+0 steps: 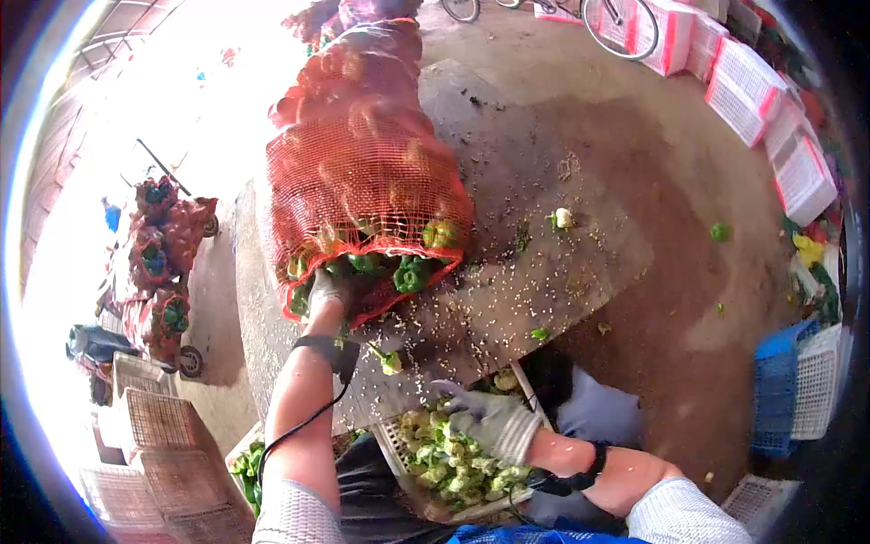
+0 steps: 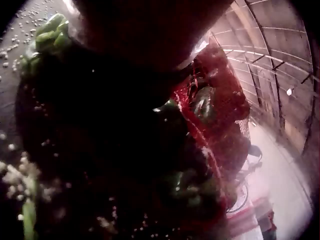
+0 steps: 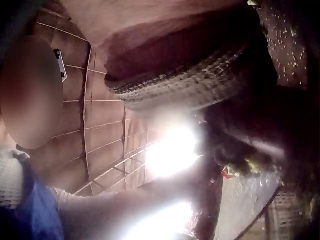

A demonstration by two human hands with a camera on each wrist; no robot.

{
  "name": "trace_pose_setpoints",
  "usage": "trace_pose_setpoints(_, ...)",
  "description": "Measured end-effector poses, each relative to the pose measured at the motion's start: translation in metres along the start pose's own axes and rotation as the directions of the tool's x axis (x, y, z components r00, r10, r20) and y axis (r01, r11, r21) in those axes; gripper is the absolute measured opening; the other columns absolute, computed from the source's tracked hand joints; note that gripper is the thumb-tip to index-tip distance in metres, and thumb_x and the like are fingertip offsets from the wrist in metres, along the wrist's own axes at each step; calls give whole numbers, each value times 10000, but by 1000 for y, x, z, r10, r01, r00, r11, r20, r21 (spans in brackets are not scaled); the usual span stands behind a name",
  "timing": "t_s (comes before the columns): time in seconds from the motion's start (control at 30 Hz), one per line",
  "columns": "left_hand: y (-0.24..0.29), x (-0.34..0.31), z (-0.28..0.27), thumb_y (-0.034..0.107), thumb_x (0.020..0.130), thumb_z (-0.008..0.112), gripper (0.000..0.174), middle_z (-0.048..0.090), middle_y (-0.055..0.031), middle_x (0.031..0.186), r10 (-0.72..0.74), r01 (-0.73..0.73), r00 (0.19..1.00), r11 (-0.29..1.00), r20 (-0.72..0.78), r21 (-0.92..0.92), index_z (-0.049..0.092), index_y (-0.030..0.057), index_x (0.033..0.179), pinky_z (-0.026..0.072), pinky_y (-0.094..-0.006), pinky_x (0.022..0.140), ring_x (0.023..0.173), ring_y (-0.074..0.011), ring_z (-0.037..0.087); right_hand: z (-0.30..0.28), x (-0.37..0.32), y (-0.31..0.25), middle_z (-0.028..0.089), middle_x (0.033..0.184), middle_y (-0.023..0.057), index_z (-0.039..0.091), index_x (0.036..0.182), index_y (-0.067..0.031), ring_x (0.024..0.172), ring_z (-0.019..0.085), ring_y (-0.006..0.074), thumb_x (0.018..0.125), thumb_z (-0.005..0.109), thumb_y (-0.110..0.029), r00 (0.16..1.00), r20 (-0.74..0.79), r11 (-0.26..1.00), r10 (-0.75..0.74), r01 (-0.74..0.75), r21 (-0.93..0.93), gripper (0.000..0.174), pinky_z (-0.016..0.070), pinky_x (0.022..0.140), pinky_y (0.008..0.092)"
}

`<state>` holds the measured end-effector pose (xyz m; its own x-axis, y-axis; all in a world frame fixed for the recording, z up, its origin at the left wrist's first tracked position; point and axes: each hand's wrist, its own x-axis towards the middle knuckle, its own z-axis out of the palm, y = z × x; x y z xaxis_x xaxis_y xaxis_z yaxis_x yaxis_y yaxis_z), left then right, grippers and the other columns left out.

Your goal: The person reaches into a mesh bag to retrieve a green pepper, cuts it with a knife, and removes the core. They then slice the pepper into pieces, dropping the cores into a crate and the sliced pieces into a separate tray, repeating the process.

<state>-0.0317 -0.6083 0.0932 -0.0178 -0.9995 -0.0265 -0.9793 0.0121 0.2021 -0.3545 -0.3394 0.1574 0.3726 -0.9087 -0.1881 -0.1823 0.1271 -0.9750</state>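
A long red mesh sack (image 1: pixel 362 172) of bell peppers lies on the board, its mouth facing me. My gloved left hand (image 1: pixel 328 292) reaches into that mouth, fingers hidden among the peppers. Beside it, a green bell pepper (image 1: pixel 410 275) shows at the opening. In the left wrist view the hand's area is very dark, with the red netting (image 2: pixel 210 150) at its side. My gloved right hand (image 1: pixel 494 422) hovers over a crate (image 1: pixel 399 462) filled with pale green pepper cores (image 1: pixel 453 467), its fingers extended leftward and nothing visible in them.
White seeds litter the board (image 1: pixel 580 263), along with a pepper core (image 1: pixel 391 364) near my left wrist and another core (image 1: pixel 563 218) farther right. Stacked plastic crates (image 1: pixel 163 426) stand at left, a blue crate (image 1: pixel 775 390) at right. A loaded cart (image 1: pixel 168 263) waits far left.
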Motion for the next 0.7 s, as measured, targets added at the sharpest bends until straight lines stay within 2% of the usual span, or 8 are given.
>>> trace_pose_setpoints(0.07, 4, -6, -5, 432, 737, 792, 814, 576, -122, 1312, 389, -282, 907, 845, -162, 454, 434, 105, 1391, 450, -392, 987, 1178, -280, 562, 7, -1, -10, 673, 866, 211, 652, 1186, -119, 782, 656, 321, 921, 582, -331, 997, 10, 992, 70, -69, -103, 346, 510, 734, 405)
trace_pose_setpoints(0.1, 1, -15, -5, 358, 758, 785, 693, 600, -109, 1222, 179, -166, 976, 980, -122, 109, 466, 106, 1320, 473, -376, 912, 1092, -251, 583, 6, -3, -15, 665, 845, 218, 666, 1136, -99, 779, 651, 337, 918, 587, -335, 997, -2, 990, 75, -75, -116, 330, 509, 730, 411)
trace_pose_setpoints(0.17, 43, -55, -48, 210, 801, 769, 458, 647, -82, 1043, -270, 198, 963, 763, -25, -616, 530, 108, 1179, 520, -344, 763, 922, -193, 626, -1, -8, -14, 649, 850, 223, 648, 1093, -73, 763, 628, 347, 942, 544, -279, 1000, 5, 996, 20, -20, -89, 276, 501, 709, 427)
trace_pose_setpoints(0.2, 29, -65, -36, 138, 809, 758, 419, 641, -49, 1022, -126, -87, 974, 558, -187, -825, 542, 107, 1167, 516, -325, 712, 902, -150, 612, -3, -7, -14, 642, 855, 222, 641, 1111, -77, 746, 619, 322, 952, 526, -244, 986, -55, 966, -159, 144, -215, 258, 498, 701, 420)
trace_pose_setpoints(0.23, 51, -94, -58, 113, 797, 771, 503, 628, -29, 1048, -44, -217, 963, 467, -268, -857, 522, 111, 1235, 528, -322, 708, 907, -146, 613, -9, -9, -21, 645, 862, 221, 619, 1171, -94, 740, 618, 313, 945, 537, -232, 979, -54, 959, -196, 180, -221, 277, 499, 701, 415)
trace_pose_setpoints(0.37, 93, -219, -83, 141, 744, 839, 902, 558, -83, 1254, -111, 31, 993, -60, 37, -998, 329, 109, 1488, 508, -331, 919, 1088, -193, 578, -3, -10, -31, 656, 882, 218, 540, 1364, -157, 716, 618, 290, 916, 575, -192, 993, -53, 968, -107, 92, -234, 451, 508, 703, 397)
trace_pose_setpoints(0.5, 122, -284, -57, 258, 749, 855, 1061, 531, -122, 1310, -53, -59, 997, 102, -65, -993, 167, 52, 1530, 467, -337, 987, 1148, -204, 553, 21, -10, -24, 673, 915, 215, 525, 1382, -178, 752, 645, 314, 877, 581, -159, 993, -59, 967, -104, 87, -240, 509, 528, 730, 389)
trace_pose_setpoints(0.7, 135, -291, -40, 260, 830, 778, 1038, 519, -169, 1298, 144, -351, 930, 619, -337, -703, 53, 28, 1535, 485, -375, 948, 1085, -255, 580, 61, 0, 10, 677, 1018, 215, 590, 1220, -71, 933, 654, 367, 845, 594, -94, 989, -131, 998, -70, 69, -16, 376, 528, 829, 403)
